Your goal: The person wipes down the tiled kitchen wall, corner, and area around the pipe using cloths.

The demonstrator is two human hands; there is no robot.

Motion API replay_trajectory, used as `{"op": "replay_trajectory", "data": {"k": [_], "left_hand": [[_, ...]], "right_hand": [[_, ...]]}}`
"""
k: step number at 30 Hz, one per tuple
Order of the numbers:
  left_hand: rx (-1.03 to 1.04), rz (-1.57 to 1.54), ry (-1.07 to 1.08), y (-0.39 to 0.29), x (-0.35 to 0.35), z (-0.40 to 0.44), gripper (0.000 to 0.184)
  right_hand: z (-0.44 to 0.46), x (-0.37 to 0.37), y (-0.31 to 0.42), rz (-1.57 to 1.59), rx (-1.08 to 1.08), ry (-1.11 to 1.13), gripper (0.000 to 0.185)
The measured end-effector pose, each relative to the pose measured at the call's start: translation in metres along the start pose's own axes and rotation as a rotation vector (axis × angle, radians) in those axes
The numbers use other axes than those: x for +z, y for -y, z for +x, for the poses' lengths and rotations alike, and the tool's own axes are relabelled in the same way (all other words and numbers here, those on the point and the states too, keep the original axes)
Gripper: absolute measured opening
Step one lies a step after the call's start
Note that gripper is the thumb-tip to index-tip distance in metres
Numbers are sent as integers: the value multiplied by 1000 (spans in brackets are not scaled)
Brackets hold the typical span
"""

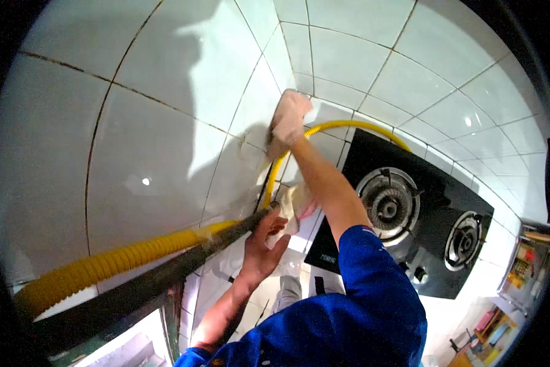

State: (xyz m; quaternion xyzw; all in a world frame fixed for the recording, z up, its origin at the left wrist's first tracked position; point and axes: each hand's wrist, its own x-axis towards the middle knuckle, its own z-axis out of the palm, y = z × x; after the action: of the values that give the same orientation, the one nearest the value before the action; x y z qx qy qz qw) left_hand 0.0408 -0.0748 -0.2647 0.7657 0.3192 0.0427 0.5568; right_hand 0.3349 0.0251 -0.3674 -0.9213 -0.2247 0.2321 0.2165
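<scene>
My right hand (291,115) is closed and pressed to the white wall tiles near the corner, above the yellow hose (342,123). Something brownish and blurred shows under it, too unclear to name. My left hand (261,249) is lower down, thumb and fingers apart, beside the end of a dark pipe (232,231). A pale crumpled cloth (294,205) with a pink part lies just beyond its fingers. The hose runs along the wall foot, and a thick ribbed yellow section (113,260) lies beside the pipe at the left.
A black two-burner gas stove (434,202) stands on the white tiled counter to the right of my right forearm. Shelves with small coloured items (522,263) are at the far right. A framed opening (131,342) shows at the lower left.
</scene>
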Motion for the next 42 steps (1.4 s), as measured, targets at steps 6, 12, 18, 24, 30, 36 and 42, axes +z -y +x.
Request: {"op": "replay_trajectory", "data": {"k": [6,12,18,24,30,36,42], "left_hand": [[19,7,14,-8,-3,2,67],[50,6,-11,-12,-4,2,70],[48,16,12,0,-1,2,78],[31,-16,-20,-5,4,3,77],[25,-24,-8,-15,1,4,77],[25,-59,-11,-10,8,3,78],[0,-71,-29,-15,2,-1,79]], "right_hand": [[35,42,-20,12,16,-382,49],[7,8,-3,177,-32,-274,47],[7,-14,23,89,-243,-357,39],[22,47,-5,127,-211,-217,41],[5,-12,26,192,-357,-380,43],[27,-14,27,225,-432,-450,45],[15,33,-17,131,-191,-272,47]]}}
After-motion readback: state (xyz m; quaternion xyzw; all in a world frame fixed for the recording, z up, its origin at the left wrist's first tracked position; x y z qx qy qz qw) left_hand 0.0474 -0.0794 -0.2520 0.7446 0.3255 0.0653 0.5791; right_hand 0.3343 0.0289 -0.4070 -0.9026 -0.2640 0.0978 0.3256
